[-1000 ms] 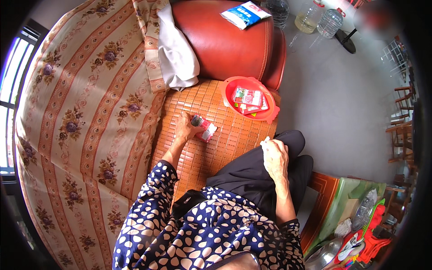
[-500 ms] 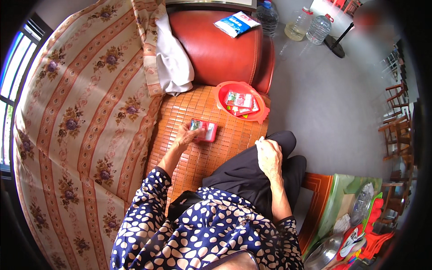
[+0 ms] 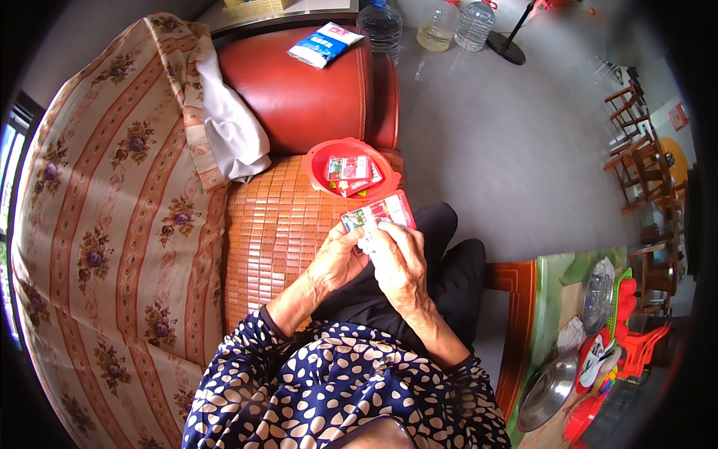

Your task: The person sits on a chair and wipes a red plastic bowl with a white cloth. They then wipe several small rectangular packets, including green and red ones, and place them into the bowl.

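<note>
Over my lap, my left hand (image 3: 336, 262) is closed on the near left corner of a flat red packet (image 3: 396, 209) printed with white and green. My right hand (image 3: 402, 268) lies over the packet's near side, its fingers bent round a small white crumpled wad (image 3: 366, 241), perhaps tissue or cloth, that touches the packet. The fingers hide most of the wad and the packet's near edge. Just beyond the packet, a red oval plastic basket (image 3: 317, 170) rests on the woven seat mat and holds several similar red and white packets (image 3: 349, 169).
A red leather armrest (image 3: 292, 93) bears a blue and white pouch (image 3: 325, 45). Floral cloth (image 3: 134, 217) drapes the left side. Large water bottles (image 3: 475, 26) stand on the floor ahead. At right, a green-topped table (image 3: 550, 299) carries a metal bowl (image 3: 550, 393) and plastic ware.
My left hand has brought the red packet from over the mat rightward to my lap. My right hand has moved left with the white wad and now meets it. The view has shifted right.
</note>
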A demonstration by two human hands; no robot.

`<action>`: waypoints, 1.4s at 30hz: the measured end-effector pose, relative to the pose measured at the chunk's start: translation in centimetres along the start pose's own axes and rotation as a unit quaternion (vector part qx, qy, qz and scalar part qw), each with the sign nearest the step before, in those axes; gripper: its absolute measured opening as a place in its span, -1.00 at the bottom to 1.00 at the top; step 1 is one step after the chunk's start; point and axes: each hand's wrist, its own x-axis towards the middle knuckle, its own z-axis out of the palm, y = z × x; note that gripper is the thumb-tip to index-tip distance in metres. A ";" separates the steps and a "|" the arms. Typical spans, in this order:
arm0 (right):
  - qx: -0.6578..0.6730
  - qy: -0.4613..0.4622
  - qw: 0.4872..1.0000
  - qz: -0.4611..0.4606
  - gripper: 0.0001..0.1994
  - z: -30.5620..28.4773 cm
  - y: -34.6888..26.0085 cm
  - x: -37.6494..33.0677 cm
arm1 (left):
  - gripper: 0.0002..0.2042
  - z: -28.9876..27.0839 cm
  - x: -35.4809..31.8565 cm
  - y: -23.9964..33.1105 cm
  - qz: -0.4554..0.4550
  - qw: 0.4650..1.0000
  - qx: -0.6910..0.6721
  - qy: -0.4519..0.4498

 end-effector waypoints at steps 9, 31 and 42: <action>-0.052 0.053 0.993 0.089 -0.74 -1.1 2.8 2.4 | -0.60 2.6 -1.2 0.0 -0.018 0.998 0.054 0.003; 0.044 -0.036 0.998 -0.023 -0.64 -1.4 0.1 3.3 | -0.48 2.7 -0.7 0.4 -0.013 0.990 0.085 -0.114; 0.000 0.008 1.000 -0.009 -0.68 -1.5 0.6 4.3 | -0.37 2.8 -0.7 0.4 0.036 0.948 0.294 -0.118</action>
